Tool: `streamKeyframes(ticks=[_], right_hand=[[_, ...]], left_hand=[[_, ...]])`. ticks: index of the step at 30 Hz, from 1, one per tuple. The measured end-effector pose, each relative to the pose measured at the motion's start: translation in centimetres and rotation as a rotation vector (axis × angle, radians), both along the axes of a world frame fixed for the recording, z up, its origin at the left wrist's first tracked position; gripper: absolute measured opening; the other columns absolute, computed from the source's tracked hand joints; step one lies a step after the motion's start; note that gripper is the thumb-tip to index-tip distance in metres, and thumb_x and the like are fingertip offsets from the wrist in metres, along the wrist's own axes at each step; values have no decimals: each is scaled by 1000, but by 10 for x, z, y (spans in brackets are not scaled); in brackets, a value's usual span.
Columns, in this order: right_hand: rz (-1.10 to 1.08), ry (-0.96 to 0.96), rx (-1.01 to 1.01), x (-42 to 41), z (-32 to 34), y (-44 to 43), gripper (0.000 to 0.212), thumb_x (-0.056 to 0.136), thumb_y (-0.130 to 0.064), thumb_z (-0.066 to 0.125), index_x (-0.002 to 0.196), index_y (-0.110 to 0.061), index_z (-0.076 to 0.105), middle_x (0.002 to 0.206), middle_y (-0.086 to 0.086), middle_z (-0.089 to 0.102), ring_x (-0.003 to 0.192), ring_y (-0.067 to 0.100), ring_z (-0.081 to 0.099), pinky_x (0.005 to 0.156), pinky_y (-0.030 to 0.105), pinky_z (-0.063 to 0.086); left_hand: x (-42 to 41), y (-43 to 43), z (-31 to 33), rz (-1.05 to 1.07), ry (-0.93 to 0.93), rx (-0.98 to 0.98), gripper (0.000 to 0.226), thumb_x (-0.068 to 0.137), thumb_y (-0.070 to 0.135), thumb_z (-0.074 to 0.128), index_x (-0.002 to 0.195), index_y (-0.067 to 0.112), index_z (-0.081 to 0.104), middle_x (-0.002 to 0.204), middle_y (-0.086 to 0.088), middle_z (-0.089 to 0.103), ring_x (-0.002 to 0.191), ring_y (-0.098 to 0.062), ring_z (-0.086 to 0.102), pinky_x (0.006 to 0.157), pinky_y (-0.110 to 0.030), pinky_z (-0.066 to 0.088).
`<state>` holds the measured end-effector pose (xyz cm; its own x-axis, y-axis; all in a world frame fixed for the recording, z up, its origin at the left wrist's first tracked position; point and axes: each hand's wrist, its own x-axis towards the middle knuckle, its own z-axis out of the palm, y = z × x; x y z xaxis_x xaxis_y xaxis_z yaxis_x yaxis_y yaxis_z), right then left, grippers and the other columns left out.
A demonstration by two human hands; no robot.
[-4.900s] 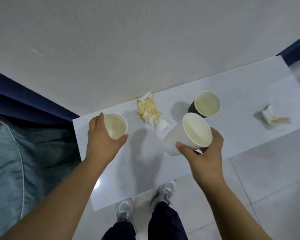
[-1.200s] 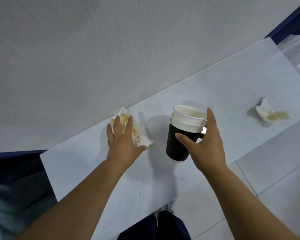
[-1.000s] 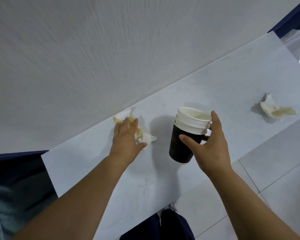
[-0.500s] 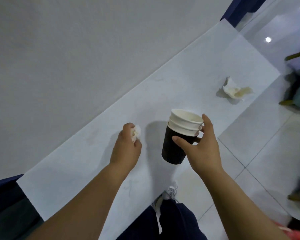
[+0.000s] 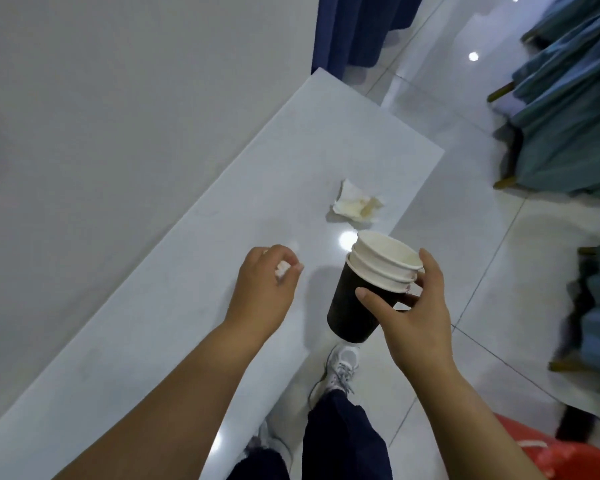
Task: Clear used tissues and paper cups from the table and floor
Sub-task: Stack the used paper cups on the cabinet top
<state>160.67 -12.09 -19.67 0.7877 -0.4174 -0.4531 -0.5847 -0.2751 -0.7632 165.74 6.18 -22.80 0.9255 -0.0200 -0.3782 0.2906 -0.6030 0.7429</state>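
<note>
on the counter: a stained tissue (image 5: 355, 204), crumpled and marked yellowish, lies alone on the pale counter (image 5: 174, 323), near its outer edge and well beyond both hands.
left hand: the left hand (image 5: 264, 289) hovers over the counter, back upward. its fingers are clenched round a small white tissue wad (image 5: 282, 268), and only a scrap of it shows between thumb and fingers.
right hand: the right hand (image 5: 416, 320) is grasping the cup stack (image 5: 355, 306) from the side. the thumb lies across the dark wall and the fingers curl behind the rims.
cup stack: a black paper cup holds two white paper cups (image 5: 385, 261) nested inside it. the stack is tilted, with its mouth leaning up and to the right. it is held in the air over the counter's outer edge, right of the left hand and nearer than the stained tissue.
floor: the floor (image 5: 482, 254) is glossy pale tile and runs along the counter's open side. a grey shoe (image 5: 340, 365) and dark trousers (image 5: 347, 441) show below the cup stack.
wall: a plain pale wall (image 5: 118, 98) meets the counter's far side.
edges: a red tub (image 5: 568, 459) is cut off at the lower right corner. chairs in teal covers (image 5: 568, 116) stand at the right. a dark blue curtain (image 5: 354, 32) hangs past the counter's far end.
</note>
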Motion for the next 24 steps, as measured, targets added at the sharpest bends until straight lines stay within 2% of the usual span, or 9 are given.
streamKeyframes(ticks=[3,5,9,13,16,20,22,24], right_hand=[[-35,18,-8,17,-1,-38,96,70,-28,81,144,-37,21,132,-13,42,114,17,52,91,39,49],[-54,21,-27,30,-3,-62,96,70,-28,81,144,-37,21,137,-11,42,116,18,52,95,43,49],[-67,20,-59,58,-12,-103,96,71,-29,81,145,-37,20,138,-12,42,110,15,53,86,36,47],[-59,23,-85,78,-22,-134,96,71,-30,81,145,-37,20,137,-13,42,107,12,51,85,34,46],[-55,29,-95,86,-30,-148,96,71,-30,81,145,-37,20,137,-13,42,108,11,50,85,33,45],[-76,59,-83,84,-38,-149,96,71,-31,81,144,-38,20,138,-12,42,113,15,51,86,35,47],[-95,88,-82,79,-42,-144,96,71,-32,80,144,-38,19,141,-11,41,117,17,52,91,39,48],[-123,111,-89,73,-44,-136,96,70,-34,81,144,-39,19,143,-11,41,119,18,52,95,43,48]], left_hand=[[30,-36,0,-28,-30,39,17,92,21,56,108,27,60,117,0,44,109,-20,49,82,-17,37],[53,-60,-2,-60,-47,90,30,93,20,54,122,27,56,126,-2,40,118,-21,40,85,-19,33],[97,-105,-21,-172,-69,201,57,95,17,51,143,38,30,138,-4,27,123,-22,29,89,-21,30],[125,-137,-53,-365,25,362,70,94,20,52,144,51,14,148,-5,13,126,-28,23,104,-33,29],[133,-146,-78,-493,84,470,54,96,33,45,141,54,22,154,-3,4,131,-35,16,111,-41,22],[129,-147,-97,-641,86,569,49,95,45,43,142,46,29,158,-4,-8,140,-44,-14,117,-50,4],[124,-145,-100,-594,22,450,42,94,34,52,135,35,47,159,-4,3,142,-41,-13,117,-50,11],[120,-141,-98,-544,-42,369,30,91,19,55,120,23,63,155,-5,23,142,-37,5,114,-47,24]])
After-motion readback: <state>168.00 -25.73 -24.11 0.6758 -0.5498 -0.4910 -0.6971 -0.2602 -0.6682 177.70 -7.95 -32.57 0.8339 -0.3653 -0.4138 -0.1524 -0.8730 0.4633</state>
